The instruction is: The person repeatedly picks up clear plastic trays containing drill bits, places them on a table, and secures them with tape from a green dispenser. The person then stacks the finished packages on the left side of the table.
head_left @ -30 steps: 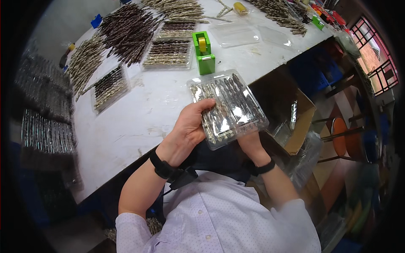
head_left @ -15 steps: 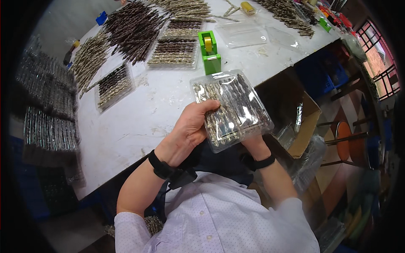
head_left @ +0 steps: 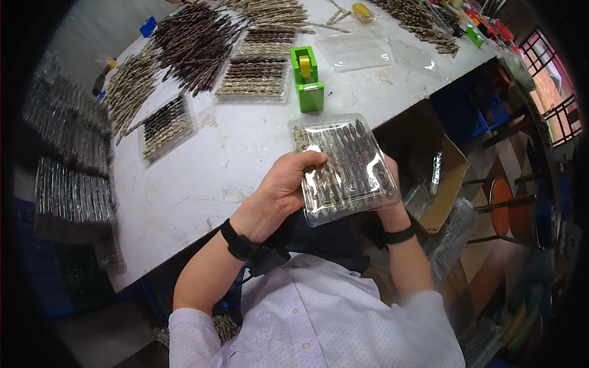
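A clear plastic clamshell pack [head_left: 345,168] is held above the table's near edge. Inside it lie rows of twisted sticks, pale on the left and dark on the right. My left hand [head_left: 288,184] grips its left side, thumb on top and fingers hidden beneath. Around the right edge, partly behind the pack, my right hand [head_left: 391,196] is closed; most of its fingers are hidden. Just beyond the pack stands a green tape dispenser [head_left: 308,86] with a yellow roll.
On the white table [head_left: 184,202] lie dark sticks [head_left: 193,46], pale sticks [head_left: 130,83] and filled trays [head_left: 254,76]. Clear lids [head_left: 353,50] are at the back. Stacked packs [head_left: 73,190] rise on the left. An open cardboard box [head_left: 445,190] and an orange stool [head_left: 500,199] stand right.
The pack has shifted slightly right and nearer me, and its tilt has changed. My right hand has moved from beneath its near edge up to its right side.
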`<state>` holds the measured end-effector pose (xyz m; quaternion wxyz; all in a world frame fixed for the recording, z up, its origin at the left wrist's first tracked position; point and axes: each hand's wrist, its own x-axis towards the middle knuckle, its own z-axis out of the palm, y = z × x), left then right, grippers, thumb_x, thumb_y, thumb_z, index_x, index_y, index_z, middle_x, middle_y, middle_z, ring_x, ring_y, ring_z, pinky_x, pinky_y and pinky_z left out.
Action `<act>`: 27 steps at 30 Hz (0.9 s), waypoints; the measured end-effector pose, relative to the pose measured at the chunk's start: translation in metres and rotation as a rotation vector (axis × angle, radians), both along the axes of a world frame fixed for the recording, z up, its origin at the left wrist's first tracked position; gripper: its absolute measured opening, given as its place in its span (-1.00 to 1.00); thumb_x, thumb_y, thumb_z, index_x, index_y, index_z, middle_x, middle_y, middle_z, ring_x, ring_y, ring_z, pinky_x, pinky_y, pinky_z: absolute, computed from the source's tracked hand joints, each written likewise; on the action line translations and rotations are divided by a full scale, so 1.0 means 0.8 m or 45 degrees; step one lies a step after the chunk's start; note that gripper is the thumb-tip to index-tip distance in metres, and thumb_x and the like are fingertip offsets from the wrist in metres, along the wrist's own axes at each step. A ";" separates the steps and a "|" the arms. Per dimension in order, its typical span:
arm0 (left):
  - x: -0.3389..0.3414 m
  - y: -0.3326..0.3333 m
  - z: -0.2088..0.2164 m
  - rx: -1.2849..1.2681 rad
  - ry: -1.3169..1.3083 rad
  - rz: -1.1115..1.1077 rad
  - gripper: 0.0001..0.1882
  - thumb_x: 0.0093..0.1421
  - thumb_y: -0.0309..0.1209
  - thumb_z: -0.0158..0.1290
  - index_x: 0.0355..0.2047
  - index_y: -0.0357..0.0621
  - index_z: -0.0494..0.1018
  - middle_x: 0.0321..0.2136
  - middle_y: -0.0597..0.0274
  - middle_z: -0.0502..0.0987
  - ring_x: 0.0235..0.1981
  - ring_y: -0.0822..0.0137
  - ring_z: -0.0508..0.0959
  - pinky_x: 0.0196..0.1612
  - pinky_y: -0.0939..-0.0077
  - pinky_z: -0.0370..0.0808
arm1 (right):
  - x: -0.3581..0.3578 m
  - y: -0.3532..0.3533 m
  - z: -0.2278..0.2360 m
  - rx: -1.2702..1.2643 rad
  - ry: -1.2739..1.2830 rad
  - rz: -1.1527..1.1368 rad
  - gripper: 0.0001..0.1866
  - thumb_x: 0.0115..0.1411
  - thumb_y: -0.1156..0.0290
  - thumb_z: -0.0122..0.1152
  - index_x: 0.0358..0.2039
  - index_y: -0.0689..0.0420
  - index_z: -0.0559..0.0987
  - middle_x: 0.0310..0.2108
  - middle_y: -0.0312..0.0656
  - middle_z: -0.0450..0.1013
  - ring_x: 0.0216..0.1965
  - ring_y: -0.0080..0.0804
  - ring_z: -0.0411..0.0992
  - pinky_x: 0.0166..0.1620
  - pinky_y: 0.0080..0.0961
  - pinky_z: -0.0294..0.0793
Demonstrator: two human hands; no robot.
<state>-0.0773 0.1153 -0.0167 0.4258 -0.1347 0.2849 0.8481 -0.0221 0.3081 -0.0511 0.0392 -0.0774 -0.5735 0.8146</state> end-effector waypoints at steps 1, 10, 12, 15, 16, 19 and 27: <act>0.001 0.001 0.001 0.011 0.000 0.003 -0.76 0.17 -0.57 0.00 -0.16 -0.45 0.38 -0.28 -0.10 0.56 -0.29 0.11 0.65 -0.15 0.13 0.66 | -0.001 0.011 -0.006 0.122 0.014 -0.076 -0.80 0.33 0.38 0.02 -0.21 0.20 0.56 -0.40 -0.39 0.49 -0.45 -0.71 0.40 -0.36 -0.73 0.42; 0.003 0.000 0.012 -0.031 0.076 -0.002 -0.64 0.18 -0.56 -0.01 -0.01 -0.44 0.34 -0.15 -0.14 0.54 -0.16 0.11 0.62 -0.05 0.15 0.62 | 0.043 0.068 0.138 1.162 0.828 0.348 -0.42 0.23 -0.15 0.05 -0.22 0.17 0.64 0.02 0.03 0.35 0.02 -0.14 0.32 0.07 -0.31 0.27; 0.006 0.002 0.022 -0.047 0.108 0.035 -0.70 0.19 -0.57 -0.05 -0.07 -0.43 0.37 -0.20 -0.05 0.56 -0.23 0.17 0.63 -0.13 0.22 0.64 | 0.036 0.059 0.154 1.382 0.920 0.639 -0.46 0.19 -0.18 0.08 -0.20 0.04 0.66 0.14 0.05 0.27 0.15 0.02 0.23 0.15 -0.13 0.20; 0.008 0.002 0.023 -0.044 0.145 0.062 -0.72 0.18 -0.57 -0.05 -0.09 -0.41 0.39 -0.24 0.01 0.57 -0.27 0.22 0.64 -0.20 0.28 0.65 | 0.024 0.045 0.164 1.643 0.954 0.854 -0.52 0.18 -0.14 0.11 -0.15 -0.04 0.65 0.20 0.04 0.22 0.22 0.08 0.15 0.19 -0.03 0.15; 0.008 0.000 0.023 -0.040 0.157 0.069 -0.71 0.18 -0.57 -0.04 -0.08 -0.40 0.39 -0.24 0.03 0.57 -0.27 0.23 0.64 -0.22 0.30 0.66 | 0.020 0.043 0.166 1.731 0.955 0.911 -0.54 0.18 -0.12 0.12 -0.14 -0.06 0.65 0.22 0.03 0.21 0.24 0.10 0.13 0.20 -0.01 0.13; 0.007 0.000 0.015 -0.070 0.208 0.099 -0.70 0.16 -0.57 0.00 -0.07 -0.38 0.39 -0.26 0.05 0.57 -0.31 0.26 0.63 -0.27 0.35 0.65 | 0.000 0.044 0.155 1.786 0.969 0.940 -0.57 0.17 -0.09 0.13 -0.10 -0.09 0.63 0.24 0.04 0.18 0.26 0.11 0.10 0.20 0.02 0.12; 0.002 -0.006 0.010 -0.067 0.336 0.012 -0.59 0.16 -0.54 0.04 0.03 -0.36 0.33 -0.14 0.00 0.55 -0.21 0.22 0.63 -0.10 0.26 0.63 | -0.085 0.048 0.109 1.838 0.931 0.676 -0.67 0.17 0.13 0.16 -0.05 -0.17 0.63 0.29 0.01 0.12 0.32 0.12 0.02 0.31 -0.07 0.05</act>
